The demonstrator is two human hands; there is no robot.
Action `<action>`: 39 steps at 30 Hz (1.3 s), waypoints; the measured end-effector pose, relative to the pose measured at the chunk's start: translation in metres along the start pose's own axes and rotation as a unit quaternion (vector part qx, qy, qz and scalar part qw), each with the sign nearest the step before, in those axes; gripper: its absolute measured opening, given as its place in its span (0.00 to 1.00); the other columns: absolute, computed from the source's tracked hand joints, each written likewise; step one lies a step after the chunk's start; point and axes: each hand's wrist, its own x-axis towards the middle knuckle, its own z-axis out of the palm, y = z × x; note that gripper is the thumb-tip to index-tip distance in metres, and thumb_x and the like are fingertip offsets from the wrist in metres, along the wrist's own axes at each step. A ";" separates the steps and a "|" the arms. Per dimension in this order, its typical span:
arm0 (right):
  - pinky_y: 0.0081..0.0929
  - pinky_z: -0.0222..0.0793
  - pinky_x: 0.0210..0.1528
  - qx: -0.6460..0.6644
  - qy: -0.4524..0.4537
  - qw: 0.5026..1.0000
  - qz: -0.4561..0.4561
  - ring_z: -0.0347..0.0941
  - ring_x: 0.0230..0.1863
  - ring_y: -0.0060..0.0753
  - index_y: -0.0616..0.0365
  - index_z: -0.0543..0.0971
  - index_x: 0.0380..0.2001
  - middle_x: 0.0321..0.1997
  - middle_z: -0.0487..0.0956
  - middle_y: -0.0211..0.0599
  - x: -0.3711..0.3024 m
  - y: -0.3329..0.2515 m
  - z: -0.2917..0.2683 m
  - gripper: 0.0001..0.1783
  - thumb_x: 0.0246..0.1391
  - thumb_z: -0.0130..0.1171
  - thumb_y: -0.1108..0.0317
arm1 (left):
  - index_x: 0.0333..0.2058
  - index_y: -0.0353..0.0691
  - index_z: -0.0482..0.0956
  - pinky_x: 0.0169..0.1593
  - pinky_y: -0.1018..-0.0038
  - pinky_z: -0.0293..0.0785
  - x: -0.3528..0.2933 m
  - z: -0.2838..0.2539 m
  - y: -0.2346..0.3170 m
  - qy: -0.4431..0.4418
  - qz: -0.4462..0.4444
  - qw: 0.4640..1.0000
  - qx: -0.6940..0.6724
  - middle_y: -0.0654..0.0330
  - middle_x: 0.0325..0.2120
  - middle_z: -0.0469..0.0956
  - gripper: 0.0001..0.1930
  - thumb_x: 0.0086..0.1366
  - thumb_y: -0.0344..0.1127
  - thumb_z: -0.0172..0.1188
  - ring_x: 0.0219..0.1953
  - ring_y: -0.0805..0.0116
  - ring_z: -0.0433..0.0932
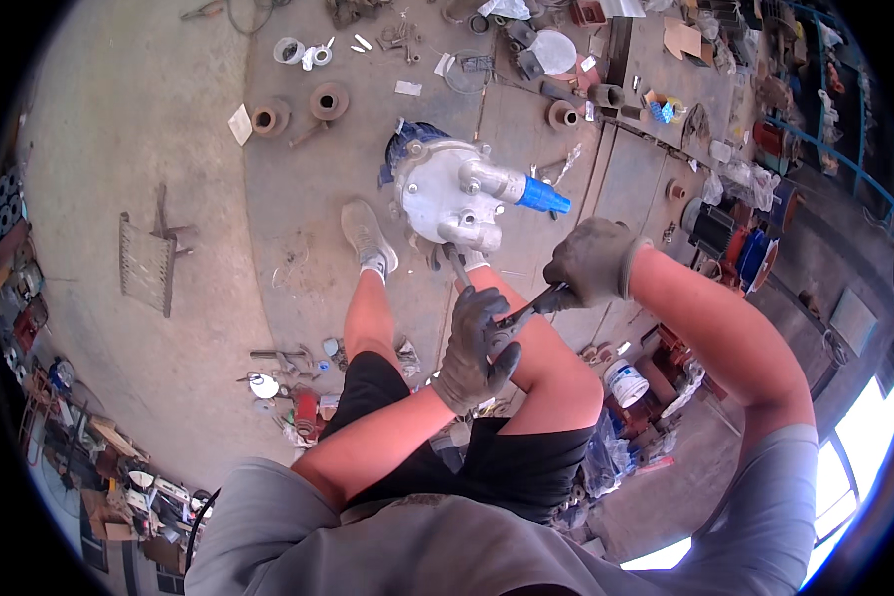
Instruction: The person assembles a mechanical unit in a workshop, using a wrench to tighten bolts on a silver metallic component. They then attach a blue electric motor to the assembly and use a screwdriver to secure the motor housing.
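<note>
A round grey metal pump with pipe stubs stands on the floor near my feet, a blue cap on one stub. My right hand, in a dark work glove, is closed round the handle end of a dark socket wrench. My left hand, also gloved, curls round the wrench's head end, with its thumb apart. From the left hand a thin bar runs to the pump's near lower edge. The contact at the bar's far tip is too small to make out.
Flanged rusty parts lie on the floor beyond the pump. A slatted metal stool is at left. To the right are a white bucket, an electric motor and a cluttered workbench. My shoe is beside the pump.
</note>
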 end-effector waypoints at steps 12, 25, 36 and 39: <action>0.48 0.80 0.52 0.242 0.046 0.969 0.022 0.86 0.46 0.53 0.42 0.90 0.47 0.39 0.89 0.42 -0.002 -0.018 0.090 0.21 0.52 0.68 0.47 | 0.34 0.37 0.81 0.72 0.42 0.69 0.019 0.019 0.001 0.118 -0.073 0.989 -0.042 0.55 0.32 0.83 0.11 0.75 0.29 0.51 0.47 0.46 0.87; 0.47 0.77 0.34 0.407 0.315 0.848 0.123 0.83 0.29 0.53 0.51 0.86 0.23 0.25 0.85 0.40 -0.008 -0.064 0.151 0.19 0.55 0.73 0.48 | 0.28 0.39 0.81 0.36 0.56 0.71 0.068 -0.006 -0.020 -0.162 0.033 0.986 -0.027 0.56 0.23 0.78 0.06 0.64 0.25 0.59 0.26 0.50 0.75; 0.49 0.76 0.34 0.459 0.328 0.822 0.077 0.83 0.30 0.55 0.53 0.85 0.26 0.26 0.84 0.47 0.007 -0.089 0.196 0.18 0.60 0.70 0.50 | 0.39 0.40 0.83 0.46 0.56 0.74 0.073 -0.019 -0.019 -0.290 0.017 0.956 -0.046 0.58 0.25 0.78 0.06 0.63 0.29 0.66 0.30 0.50 0.78; 0.48 0.79 0.37 0.315 0.231 0.921 0.019 0.84 0.33 0.55 0.51 0.88 0.29 0.28 0.85 0.44 -0.005 -0.041 0.142 0.22 0.62 0.66 0.43 | 0.53 0.38 0.80 0.59 0.51 0.76 0.042 -0.022 -0.008 -0.167 0.056 0.984 0.027 0.54 0.35 0.82 0.18 0.64 0.31 0.66 0.42 0.48 0.83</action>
